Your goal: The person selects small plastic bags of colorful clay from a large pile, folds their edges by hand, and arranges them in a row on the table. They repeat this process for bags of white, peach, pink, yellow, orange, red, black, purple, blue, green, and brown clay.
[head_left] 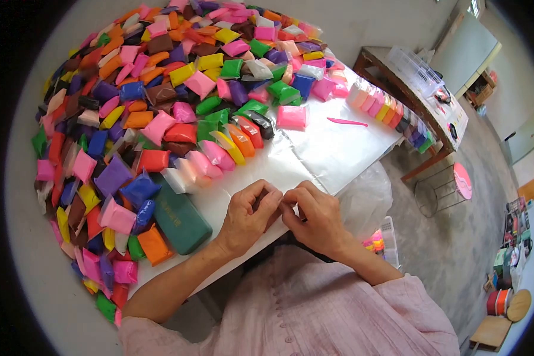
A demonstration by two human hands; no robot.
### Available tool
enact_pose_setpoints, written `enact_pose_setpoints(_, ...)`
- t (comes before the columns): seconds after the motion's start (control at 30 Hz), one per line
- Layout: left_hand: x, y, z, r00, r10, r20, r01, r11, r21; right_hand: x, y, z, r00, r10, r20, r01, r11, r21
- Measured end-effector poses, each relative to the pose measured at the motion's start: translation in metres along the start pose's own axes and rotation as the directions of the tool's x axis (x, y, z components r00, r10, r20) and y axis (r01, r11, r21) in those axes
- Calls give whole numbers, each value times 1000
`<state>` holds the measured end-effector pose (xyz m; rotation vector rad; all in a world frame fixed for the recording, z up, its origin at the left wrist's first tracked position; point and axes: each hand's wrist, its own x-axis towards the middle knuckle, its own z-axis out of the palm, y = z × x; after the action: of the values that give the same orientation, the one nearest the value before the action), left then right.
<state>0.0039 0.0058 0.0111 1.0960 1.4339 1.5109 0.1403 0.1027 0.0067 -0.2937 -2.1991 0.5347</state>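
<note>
My left hand (247,215) and my right hand (314,215) meet over the front edge of the white sheet (320,148), fingertips pinched close together. Whatever lies between the fingers is too small or hidden to make out. Left of my left hand is a dark green case (181,216). Beyond the hands, a row of small packets runs from clear and pink to yellow (228,147), orange, red and black. A pink packet (292,117) lies flat on the sheet, with a thin pink tool (347,121) to its right.
A large heap of coloured packets (160,95) covers the left and back. Another packet row (391,113) lines the sheet's right edge. Clear plastic bags (368,199) hang at the right, above a white basket (390,240). Further right stand a wooden table (418,107) and a pink-topped stool (462,181).
</note>
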Motion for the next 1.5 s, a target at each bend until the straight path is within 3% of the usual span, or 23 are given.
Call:
enact_pose_setpoints(0.3,0,1,2,1000,8,27,-8,1000,6,-3,-1,3,999,-10,-33,10,1000,-14)
enact_pose_setpoints(0.6,0,2,-1,998,-61,13,61,998,35,-8,-4,-2,985,164,56,-169,981,95)
enact_pose_setpoints(0.7,0,3,1,999,-47,17,46,999,13,-9,0,1,997,73,-13,-72,995,72)
enact_pose_setpoints(1.0,1,-2,2,1000,22,16,-23,997,69,-11,-6,0,995,102,20,-102,994,47)
enact_pose_setpoints(1.2,1,-1,2,1000,19,9,-20,992,122,-9,-5,3,999,0,-42,0,1000,7)
enact_pose_setpoints(1.5,0,-4,0,999,32,8,-32,990,141,-11,-7,-1,990,136,31,-139,980,143)
